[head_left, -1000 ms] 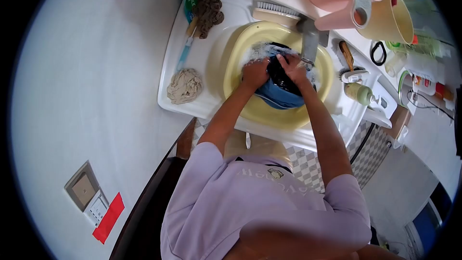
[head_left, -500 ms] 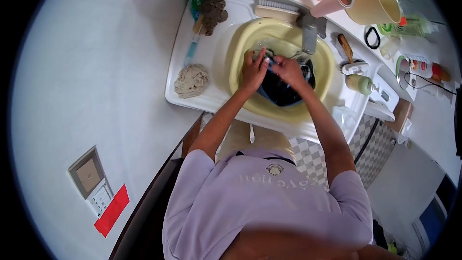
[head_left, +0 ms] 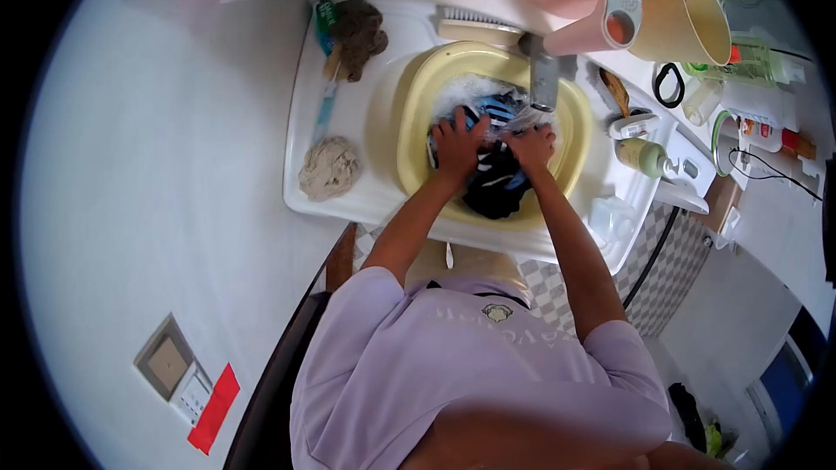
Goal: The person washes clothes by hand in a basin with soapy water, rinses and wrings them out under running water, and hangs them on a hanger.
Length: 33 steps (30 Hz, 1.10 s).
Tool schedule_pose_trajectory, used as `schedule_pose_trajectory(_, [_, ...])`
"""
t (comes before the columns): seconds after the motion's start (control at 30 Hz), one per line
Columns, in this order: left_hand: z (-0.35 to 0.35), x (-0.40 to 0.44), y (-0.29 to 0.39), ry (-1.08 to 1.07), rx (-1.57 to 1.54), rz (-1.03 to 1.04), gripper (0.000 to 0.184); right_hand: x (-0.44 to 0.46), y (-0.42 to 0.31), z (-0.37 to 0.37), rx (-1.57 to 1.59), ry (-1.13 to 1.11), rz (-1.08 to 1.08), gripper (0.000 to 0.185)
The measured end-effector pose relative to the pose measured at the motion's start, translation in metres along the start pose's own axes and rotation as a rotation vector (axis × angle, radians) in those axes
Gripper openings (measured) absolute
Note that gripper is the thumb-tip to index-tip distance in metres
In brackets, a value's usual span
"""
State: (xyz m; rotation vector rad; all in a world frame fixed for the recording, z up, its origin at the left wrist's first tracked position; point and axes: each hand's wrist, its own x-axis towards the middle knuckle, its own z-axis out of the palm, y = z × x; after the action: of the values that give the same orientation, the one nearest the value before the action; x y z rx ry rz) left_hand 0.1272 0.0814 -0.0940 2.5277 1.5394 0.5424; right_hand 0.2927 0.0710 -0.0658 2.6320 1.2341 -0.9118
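A dark garment (head_left: 496, 196) with blue and white stripes lies wet and bunched in a yellow basin (head_left: 409, 135). My left hand (head_left: 459, 150) rests on its left part with the fingers spread. On the right part of the cloth lies my right hand (head_left: 531, 148), fingers apart and slightly bent, their tips partly lost in the water. Above the basin, the grey faucet (head_left: 544, 83) sends a stream of water down between the hands. White suds (head_left: 470, 87) float along the basin's far side.
The white sink (head_left: 300, 122) holds a beige cloth bundle (head_left: 329, 168), a brown cloth (head_left: 358, 35), a toothbrush (head_left: 326, 109) and a scrub brush (head_left: 479, 28). At the right stand a pump bottle (head_left: 640, 157) and a wooden-handled brush (head_left: 615, 91). Cups (head_left: 601, 26) line the shelf.
My hands have moved apart and now press flat on the garment, which has spread out and shows its blue stripes. More suds and running water are visible. The view has shifted slightly.
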Motion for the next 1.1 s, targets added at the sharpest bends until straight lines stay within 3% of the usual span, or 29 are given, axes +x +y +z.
schedule_pose_trajectory(0.1, [0.050,0.011,-0.011,-0.313,-0.147,-0.159,0.034,0.079,0.039,0.065,0.136,-0.029,0.179,0.060])
schedule_pose_trajectory(0.13, [0.067,0.012,-0.016,-0.344,-0.224,-0.162,0.034,0.047,0.007,0.003,0.135,-0.224,0.096,0.058])
schedule_pose_trajectory(0.23, [0.119,0.007,-0.030,-0.268,-0.419,-0.064,0.034,0.085,0.048,0.083,0.145,0.361,0.008,0.057])
schedule_pose_trajectory(0.3, [0.138,0.003,-0.033,-0.216,-0.456,0.000,0.034,0.114,0.052,0.083,-0.063,0.151,-0.022,0.058])
schedule_pose_trajectory(0.37, [0.158,-0.001,-0.036,-0.154,-0.516,0.055,0.034,0.107,0.055,0.080,-0.048,0.148,-0.098,0.059])
schedule_pose_trajectory(0.4, [0.173,-0.003,-0.040,-0.135,-0.587,0.063,0.034,0.094,0.054,0.070,0.075,0.254,-0.164,0.059])
schedule_pose_trajectory(0.43, [0.167,0.003,-0.041,-0.128,-0.676,0.072,0.034,0.094,0.047,0.061,0.076,0.236,-0.140,0.056])
schedule_pose_trajectory(0.47, [0.157,0.003,-0.047,-0.241,-1.015,-0.036,0.034,0.094,0.040,0.052,0.076,0.218,-0.116,0.052])
schedule_pose_trajectory(0.57, [0.048,0.008,-0.022,0.078,-0.478,-0.012,0.027,0.065,0.023,0.020,0.109,0.211,-0.218,0.044])
schedule_pose_trajectory(0.67, [-0.017,0.019,-0.005,-0.161,-0.277,-0.059,0.027,0.027,0.012,-0.004,0.180,0.300,-0.368,0.037])
schedule_pose_trajectory(0.73, [-0.029,0.012,-0.005,-0.064,-0.390,-0.071,0.023,-0.003,0.003,-0.022,0.325,0.329,-0.455,0.030])
schedule_pose_trajectory(0.87, [-0.061,0.006,-0.003,0.027,-0.607,-0.115,0.027,-0.063,-0.030,-0.069,0.511,0.196,-0.413,0.029])
schedule_pose_trajectory(1.0, [-0.091,-0.011,0.005,0.125,-0.564,-0.111,0.022,-0.086,-0.027,-0.077,0.343,0.467,-0.929,0.025])
schedule_pose_trajectory(1.07, [-0.089,-0.021,0.006,0.134,-0.412,-0.024,0.022,-0.092,-0.005,-0.073,0.153,0.475,-1.071,0.028])
schedule_pose_trajectory(1.1, [-0.095,-0.026,0.008,0.033,-0.366,0.025,0.023,-0.092,0.006,-0.070,0.055,0.474,-1.142,0.029])
